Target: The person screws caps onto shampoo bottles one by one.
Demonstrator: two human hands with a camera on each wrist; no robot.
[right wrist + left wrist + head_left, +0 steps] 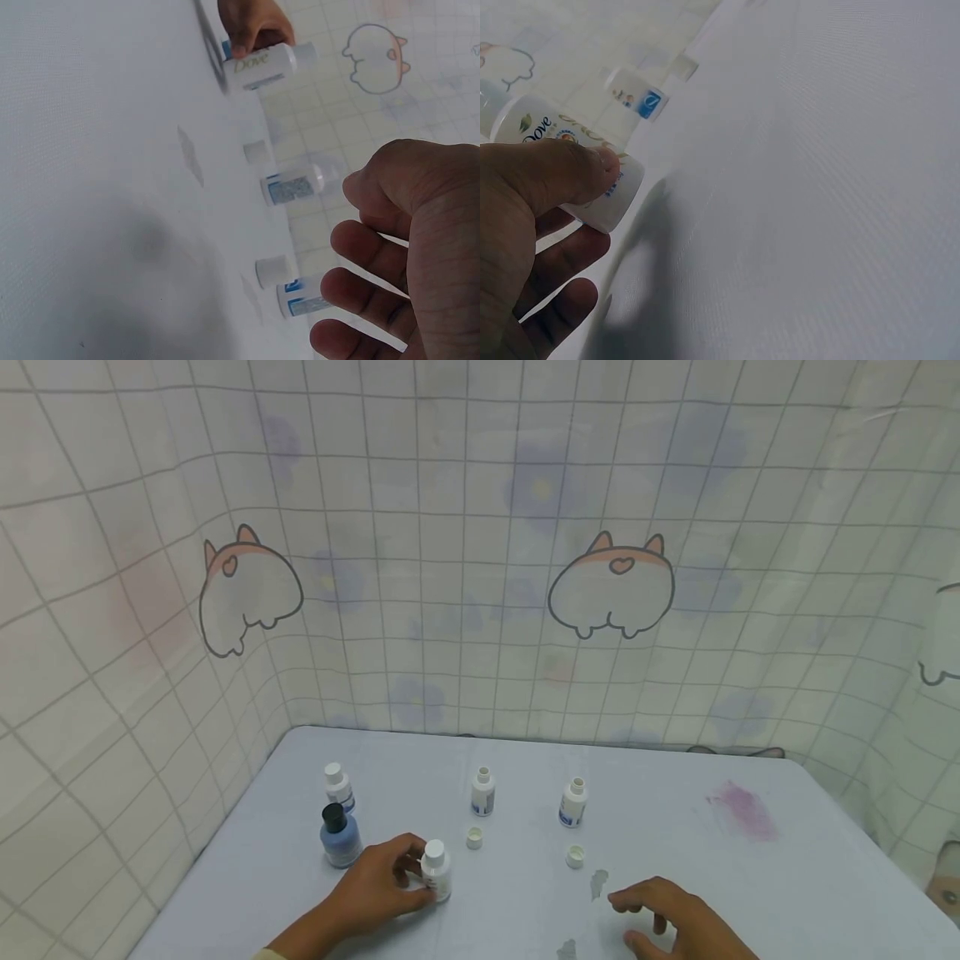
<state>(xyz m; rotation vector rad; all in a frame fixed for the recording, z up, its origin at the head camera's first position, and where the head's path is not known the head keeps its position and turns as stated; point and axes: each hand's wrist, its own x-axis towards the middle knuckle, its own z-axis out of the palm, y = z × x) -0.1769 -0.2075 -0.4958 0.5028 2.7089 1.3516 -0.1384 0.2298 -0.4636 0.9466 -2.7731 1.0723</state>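
Note:
My left hand (pixel 375 887) holds a small white capped bottle (pixel 437 878) between thumb and fingers, upright on or just above the table. In the left wrist view, "Dove" shows on its label beside the thumb. Over the table's front right hovers my right hand (pixel 678 920), its fingers loosely bent with nothing between them. Two uncapped white bottles stand further back, one in the middle (pixel 483 793) and one to its right (pixel 573 804). In front of each lies a white cap, the middle one (pixel 475 837) and the right one (pixel 575 857).
At the left stand a blue bottle with a black cap (pixel 341 839) and a capped white bottle (pixel 339 787) behind it. A pink stain (pixel 744 812) marks the white table (pixel 810 877) at right. A checked curtain (pixel 480 635) hangs behind.

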